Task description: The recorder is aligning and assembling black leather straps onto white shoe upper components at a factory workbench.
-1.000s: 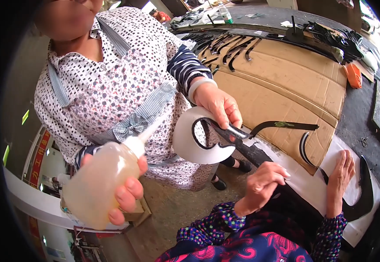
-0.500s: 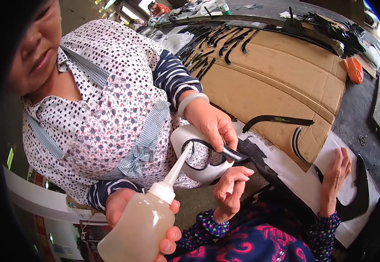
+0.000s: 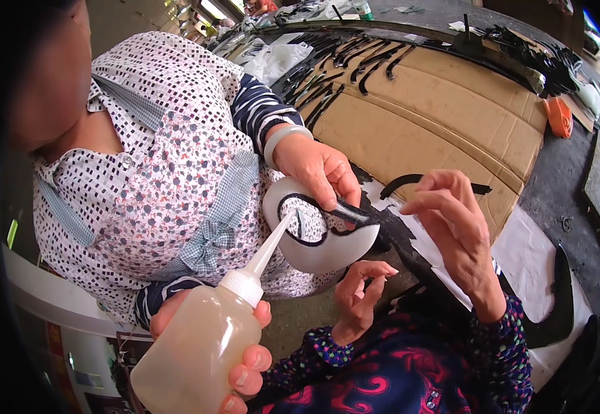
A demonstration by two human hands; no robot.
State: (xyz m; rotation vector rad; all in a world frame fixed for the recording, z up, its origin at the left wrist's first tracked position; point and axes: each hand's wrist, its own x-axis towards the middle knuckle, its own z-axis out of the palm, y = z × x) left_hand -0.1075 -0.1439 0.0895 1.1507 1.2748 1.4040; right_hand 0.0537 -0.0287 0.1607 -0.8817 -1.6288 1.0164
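My left hand [image 3: 360, 298] is raised with loosely bent fingers apart, just below a smooth white cup-shaped piece [image 3: 327, 259], and I see nothing in it. In the air over the table's near edge, my right hand [image 3: 460, 238] has curved fingers and an apparent gap between thumb and fingers. A black curved strip [image 3: 400, 185] lies partly behind it. Facing me, a co-worker's hand [image 3: 317, 169] holds the white piece and a dark strip [image 3: 355, 214] along its black-edged opening. The co-worker's other hand [image 3: 251, 369] squeezes a clear bottle [image 3: 189, 352], its nozzle tip at that edge.
Brown cardboard [image 3: 451, 124] covers much of the dark table, with several black strips [image 3: 365, 65] at its far side. White sheet material [image 3: 527, 241] and a black curved piece [image 3: 561, 297] lie at the right. An orange object [image 3: 557, 119] sits beyond the cardboard.
My right hand has lifted off the white sheet and moved left, its fingers now bent. My left hand has barely moved. The co-worker's white piece and bottle have shifted slightly left, and the piece has tilted.
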